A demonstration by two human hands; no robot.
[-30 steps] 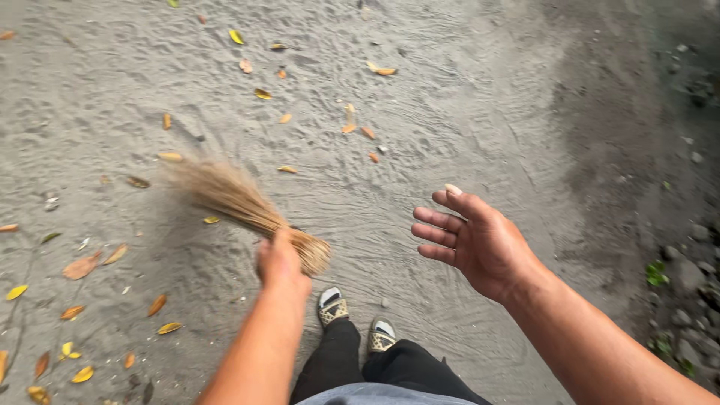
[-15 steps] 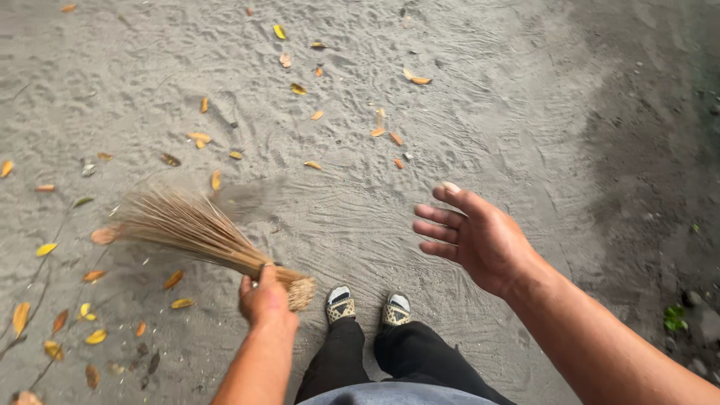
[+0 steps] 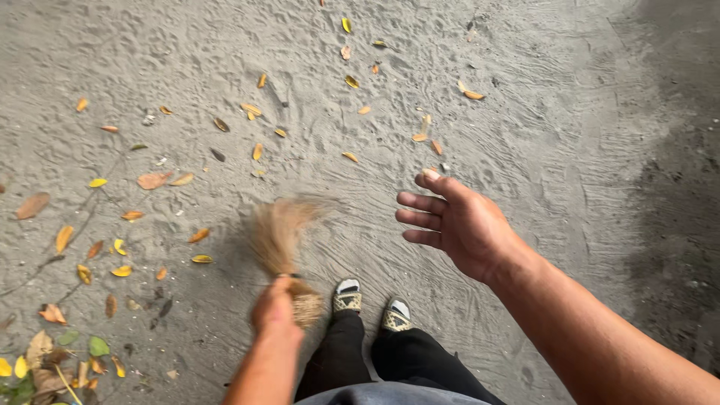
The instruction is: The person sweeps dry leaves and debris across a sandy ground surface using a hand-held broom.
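My left hand [image 3: 274, 312] is closed around the bound end of a short straw hand broom [image 3: 282, 240]. Its bristles are blurred and point away from me over the grey sand. My right hand [image 3: 454, 223] hovers open to the right with its fingers spread and the palm turned left, holding nothing. Fallen yellow and orange leaves [image 3: 154, 180] lie scattered on the sand left of the broom. More leaves [image 3: 424, 135] lie ahead of it.
My two feet in patterned sandals [image 3: 373, 307] stand just right of the broom hand. A heap of leaves with some green [image 3: 52, 361] sits at the lower left. Darker, damp ground [image 3: 671, 150] runs along the right side.
The broom has swung from pointing far left to pointing almost straight ahead. My left hand moved slightly right and nearer. The right hand barely shifted; the view slid so leaves appear lower.
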